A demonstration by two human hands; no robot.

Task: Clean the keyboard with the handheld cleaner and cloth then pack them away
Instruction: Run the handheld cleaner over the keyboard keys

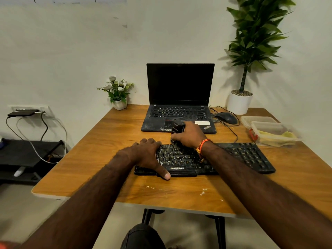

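Left hand (pixel 147 155) flat, pinning keyboard (pixel 233 157) near tabletop's front edge; right hand (pixel 190 136) gripping handheld cleaner (pixel 177 128) upright, nozzle on keys.

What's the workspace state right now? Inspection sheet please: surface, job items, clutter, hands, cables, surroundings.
Surface: wooden table, pale crumbs near the front edge.
Job's things: black keyboard lies flat; handheld cleaner stands nozzle-down on its key rows. Cloth: cannot be told apart; something yellow lies in the plastic containers.
Clutter: open laptop, screen dark; mouse; small flower pot; tall potted plant.
Hands: left hand rests on the keyboard's left end, fingers straight; right hand grips the cleaner.
Cables: mouse cable runs across the table behind the keyboard; wall cables hang at the socket.
Surroundings: plain wall, black shelf at left.
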